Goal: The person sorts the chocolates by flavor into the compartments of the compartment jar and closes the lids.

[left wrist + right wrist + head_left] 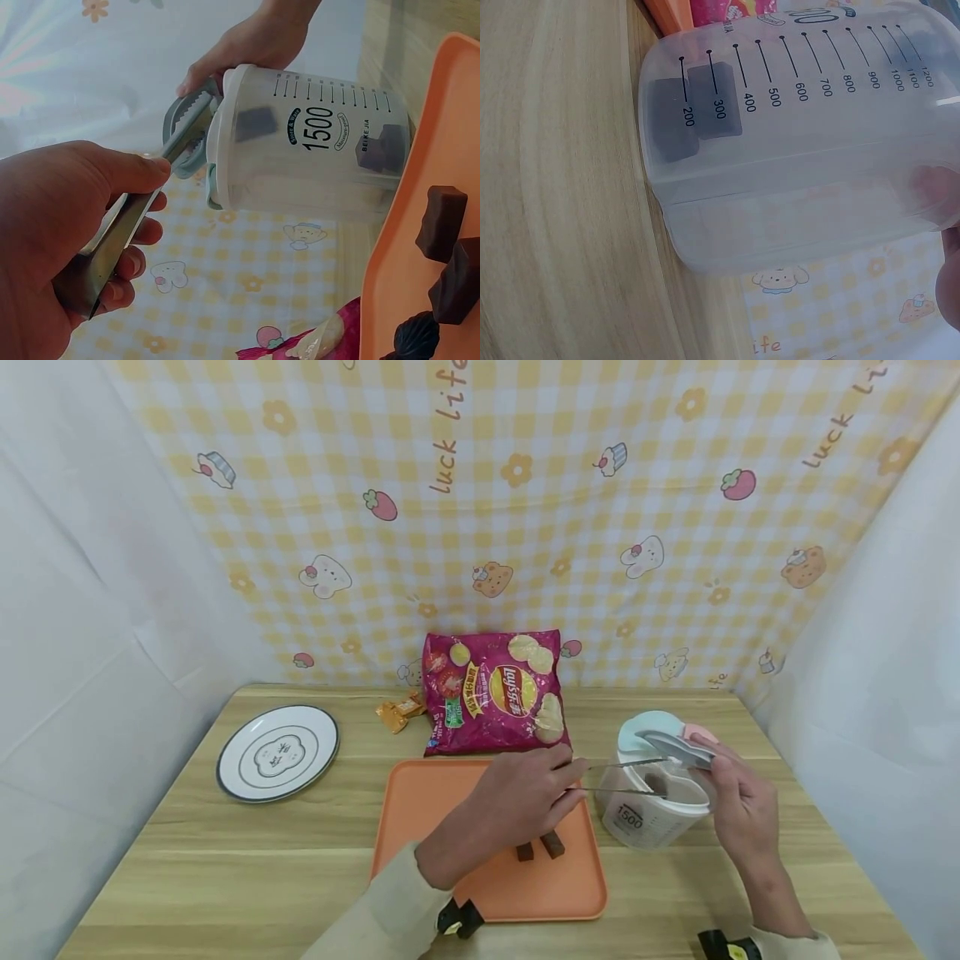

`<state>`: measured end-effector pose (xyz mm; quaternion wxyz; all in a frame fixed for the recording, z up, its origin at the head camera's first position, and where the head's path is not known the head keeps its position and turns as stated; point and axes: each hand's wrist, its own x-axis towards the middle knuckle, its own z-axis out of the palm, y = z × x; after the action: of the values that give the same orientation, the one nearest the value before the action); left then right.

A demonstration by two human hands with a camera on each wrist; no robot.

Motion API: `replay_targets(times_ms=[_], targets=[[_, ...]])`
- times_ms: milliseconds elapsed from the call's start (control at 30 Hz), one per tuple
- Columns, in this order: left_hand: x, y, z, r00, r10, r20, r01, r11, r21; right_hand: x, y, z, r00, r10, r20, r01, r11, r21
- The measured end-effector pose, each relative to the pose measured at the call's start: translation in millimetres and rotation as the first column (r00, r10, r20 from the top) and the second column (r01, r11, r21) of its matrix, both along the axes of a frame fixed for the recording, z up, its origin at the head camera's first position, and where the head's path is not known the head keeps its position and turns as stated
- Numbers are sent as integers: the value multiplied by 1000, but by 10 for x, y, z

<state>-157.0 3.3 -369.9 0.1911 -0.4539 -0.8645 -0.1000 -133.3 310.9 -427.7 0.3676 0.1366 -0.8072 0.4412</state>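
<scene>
My left hand (pixel 517 793) grips metal tongs (pixel 124 232), whose tips reach into the mouth of a clear measuring canister (pixel 637 818). A dark brown chocolate block (pixel 257 124) is at the tips, high inside the canister. Two more dark blocks (pixel 714 101) lie at its bottom, seen through the wall. With thumb and fingers, my right hand (pixel 742 802) holds up the grey lid flap (pixel 675 747) at the canister's rim. Beneath my left hand is an orange tray (pixel 540 893) bearing brown chocolate bars (pixel 552 843) and a dark shell-shaped piece (pixel 417 335).
A magenta chip bag (pixel 491 693) lies behind the tray, with orange wrapped candies (pixel 401 712) at its left. Far left on the wooden table is a white plate (pixel 277 753) with a dark rim. Mint (pixel 648 727) and pink (pixel 699 732) lid flaps top the canister. A patterned cloth hangs behind.
</scene>
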Motion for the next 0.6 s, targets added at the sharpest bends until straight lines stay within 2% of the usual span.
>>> replay_targets(times_ms=[400, 600], targets=[[6, -8, -2, 1000, 0, -3, 0, 1000, 10, -9, 12, -20, 1000, -3, -3, 3, 1000, -15], [13, -39, 20, 1000, -11, -13, 11, 1000, 21, -7, 17, -15, 1000, -7, 27, 7, 1000, -29]])
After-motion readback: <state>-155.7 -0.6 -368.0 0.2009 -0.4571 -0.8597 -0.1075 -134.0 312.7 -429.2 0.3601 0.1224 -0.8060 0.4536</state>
